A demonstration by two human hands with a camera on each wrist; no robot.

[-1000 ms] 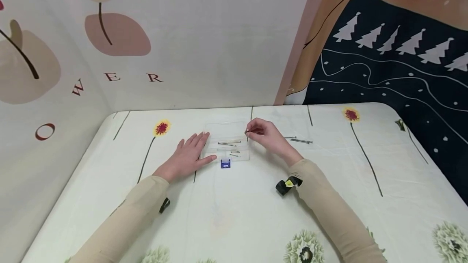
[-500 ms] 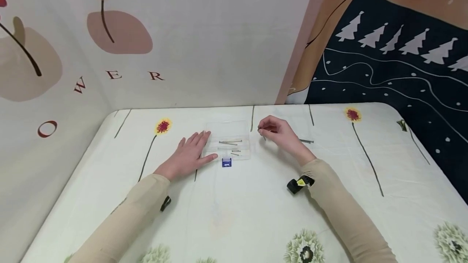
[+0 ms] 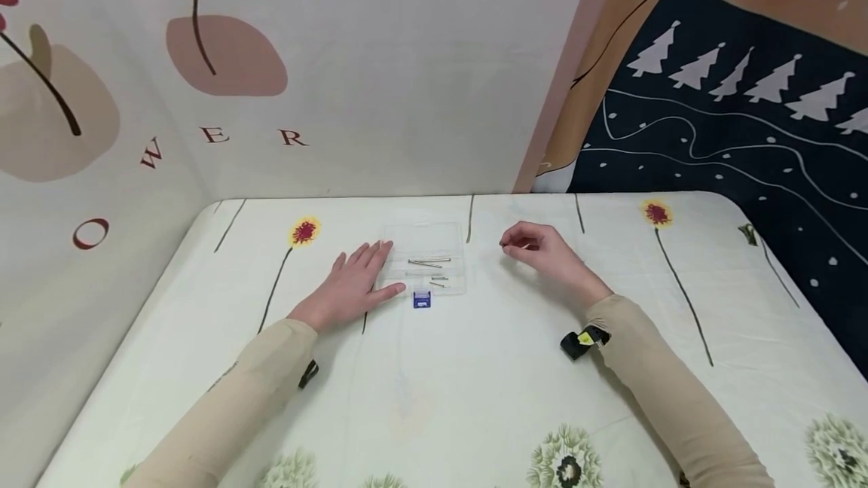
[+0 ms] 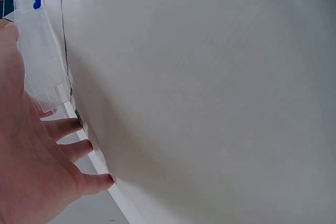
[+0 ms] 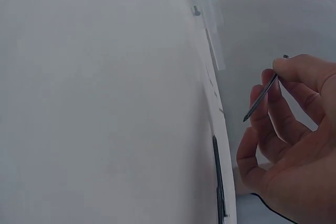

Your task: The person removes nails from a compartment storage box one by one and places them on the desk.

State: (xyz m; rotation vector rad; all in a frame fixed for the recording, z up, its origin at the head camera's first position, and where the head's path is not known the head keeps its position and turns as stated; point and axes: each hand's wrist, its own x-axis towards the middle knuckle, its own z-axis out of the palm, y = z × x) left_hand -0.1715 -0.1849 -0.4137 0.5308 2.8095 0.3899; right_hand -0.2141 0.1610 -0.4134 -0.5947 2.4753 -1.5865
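Observation:
A clear plastic box (image 3: 423,236) with a blue latch (image 3: 422,300) lies on the table, its lid raised or laid back; I cannot tell which. Long nails (image 3: 429,260) rest in one compartment, shorter nails (image 3: 439,279) in one nearer me. My left hand (image 3: 349,288) lies with fingers spread at the box's left side. Right of the box, my right hand (image 3: 552,258) is above the table. The right wrist view shows it pinching a nail (image 5: 260,98) between thumb and fingers. Below it, loose nails (image 5: 218,177) lie on the table; the head view mostly hides them.
A white flower-printed cloth (image 3: 420,390) covers the table. Behind it hangs a pale printed backdrop (image 3: 407,96), with a dark tree-patterned part (image 3: 719,126) at the right. Each wrist wears a black camera strap.
My right hand has moved right, away from the box's right edge towards the loose nails, still pinching the nail. My left hand has stayed beside the box.

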